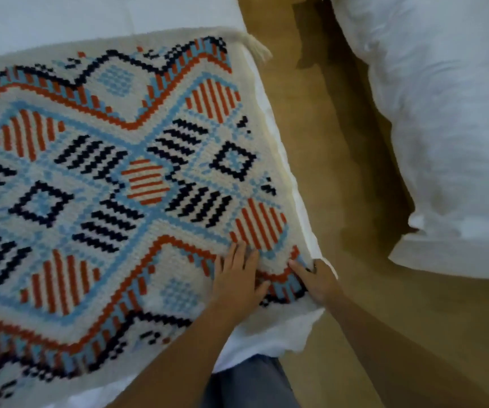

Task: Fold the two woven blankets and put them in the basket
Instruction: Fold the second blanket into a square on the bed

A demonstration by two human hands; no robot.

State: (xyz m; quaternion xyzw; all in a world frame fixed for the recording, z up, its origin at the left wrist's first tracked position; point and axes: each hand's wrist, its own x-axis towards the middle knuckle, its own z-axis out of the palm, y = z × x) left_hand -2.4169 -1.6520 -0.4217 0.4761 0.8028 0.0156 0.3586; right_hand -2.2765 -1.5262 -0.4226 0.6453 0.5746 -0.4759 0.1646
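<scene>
Indoors, a person is working at a woven blanket (113, 178) that is lying spread flat across a white bed (75, 16), its long axis running off the picture's left side and its short end lining up along the bed's right-hand edge. A tassel (259, 50) is hanging at the far corner. The left hand (237, 281) is pressing flat with straight fingers near the close corner, while the right hand (318, 282) is pinching that corner's edge. Bare wooden floor (340, 178) is separating the bed from white bedding (449, 113) alongside.

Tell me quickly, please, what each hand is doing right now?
Left hand: open, flat on the woven blanket.
Right hand: gripping its edge.
</scene>
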